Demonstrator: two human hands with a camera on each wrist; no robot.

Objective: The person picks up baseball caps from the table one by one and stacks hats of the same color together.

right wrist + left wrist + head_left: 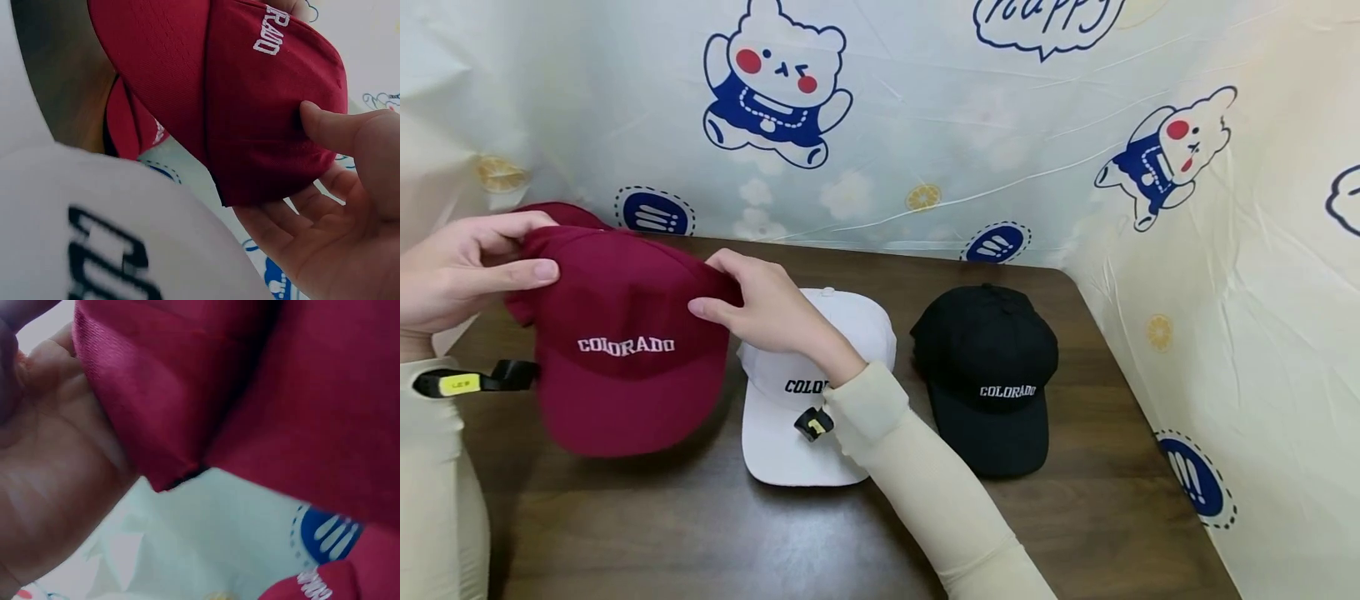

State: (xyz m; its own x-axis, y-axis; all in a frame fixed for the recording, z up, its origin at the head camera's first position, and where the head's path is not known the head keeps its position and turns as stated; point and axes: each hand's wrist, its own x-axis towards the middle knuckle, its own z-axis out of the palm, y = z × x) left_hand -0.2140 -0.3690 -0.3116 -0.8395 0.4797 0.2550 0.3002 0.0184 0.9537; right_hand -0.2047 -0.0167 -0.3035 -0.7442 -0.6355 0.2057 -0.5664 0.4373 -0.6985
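Both hands hold a maroon baseball cap (pixel 628 283) with white COLORADO lettering, its brim hanging down, above the left part of the table. My left hand (pixel 475 267) grips its upper left side, thumb in front and fingers partly hidden behind the cloth. On the opposite side my right hand (pixel 767 304) pinches the crown; in the right wrist view the thumb presses the outside and the other fingers lie along the lower edge. Behind it a second maroon cap (pixel 128 122) is mostly covered. Under my right forearm lies a white cap (pixel 797 450) with black lettering.
To the right on the brown wooden table (pixel 1112 500) sits a black cap (pixel 992 350) with white COLORADO lettering. A pale cloth (pixel 910 125) printed with cartoon bears hangs along the back and right edges of the table.
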